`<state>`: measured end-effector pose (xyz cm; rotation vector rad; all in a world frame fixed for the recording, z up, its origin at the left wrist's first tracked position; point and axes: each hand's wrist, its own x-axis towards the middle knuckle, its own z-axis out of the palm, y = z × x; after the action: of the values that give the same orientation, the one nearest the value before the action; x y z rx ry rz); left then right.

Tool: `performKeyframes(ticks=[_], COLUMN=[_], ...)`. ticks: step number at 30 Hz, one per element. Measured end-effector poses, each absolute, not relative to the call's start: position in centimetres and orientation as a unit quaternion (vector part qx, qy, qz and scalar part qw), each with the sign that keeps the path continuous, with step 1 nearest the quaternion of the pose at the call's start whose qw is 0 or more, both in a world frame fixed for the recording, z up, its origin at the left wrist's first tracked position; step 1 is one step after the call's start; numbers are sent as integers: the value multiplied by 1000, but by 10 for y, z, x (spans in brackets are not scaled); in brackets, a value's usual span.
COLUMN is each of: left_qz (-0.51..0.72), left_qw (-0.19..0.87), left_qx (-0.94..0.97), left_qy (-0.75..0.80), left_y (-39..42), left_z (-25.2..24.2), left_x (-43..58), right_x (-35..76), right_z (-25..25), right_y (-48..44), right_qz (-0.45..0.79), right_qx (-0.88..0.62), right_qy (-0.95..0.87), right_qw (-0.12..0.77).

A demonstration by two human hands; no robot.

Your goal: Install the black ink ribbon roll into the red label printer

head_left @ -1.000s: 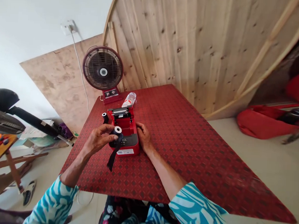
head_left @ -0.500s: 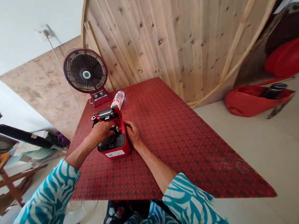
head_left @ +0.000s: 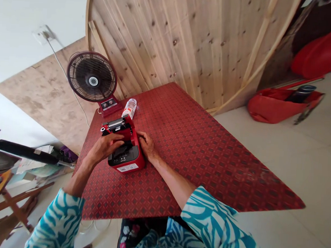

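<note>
A red and black thermal printer [head_left: 128,164] stands on the table with its lid [head_left: 118,124] raised. My left hand [head_left: 104,148] is over its left side, fingers stretched across the opening and thumb apart from them, holding nothing visible. Dark parts lie inside, partly covered by that hand. Against the printer's right wall, my right hand [head_left: 148,147] rests with its fingers curved round the side. A small white-ended roll [head_left: 103,129] shows at the left edge by the lid. What it rests on is hidden.
The table [head_left: 197,155] has a red patterned cover. Behind the printer a clear plastic bottle [head_left: 129,108] lies close to the lid, and a dark red fan [head_left: 93,81] stands at the back left. A red bag [head_left: 266,107] sits on the floor to the right.
My left hand has let go of a black roll with a white end inside the printer and drawn back left, its fingers opening. My right hand stays at the printer's side.
</note>
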<state>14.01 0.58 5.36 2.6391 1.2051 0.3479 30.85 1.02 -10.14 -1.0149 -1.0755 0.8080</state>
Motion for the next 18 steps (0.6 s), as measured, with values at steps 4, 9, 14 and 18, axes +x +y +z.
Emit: performKeyframes(ticks=[4, 9, 14, 18], left_qz=[189, 229, 215, 223], left_qw=[90, -14, -96, -148], left_qx=[904, 914, 926, 921], left_qy=[373, 334, 294, 282], left_y=[-36, -45, -37, -46], left_z=[51, 34, 31, 35], left_x=[122, 128, 133, 138], right_x=[309, 309, 311, 311], right_z=[-101, -103, -102, -102], right_y=[11, 12, 10, 9], right_qz=[358, 348, 350, 349], right_qx=[-447, -446, -451, -453], right_qy=[-472, -479, -485, -486], right_qw=[670, 671, 663, 661])
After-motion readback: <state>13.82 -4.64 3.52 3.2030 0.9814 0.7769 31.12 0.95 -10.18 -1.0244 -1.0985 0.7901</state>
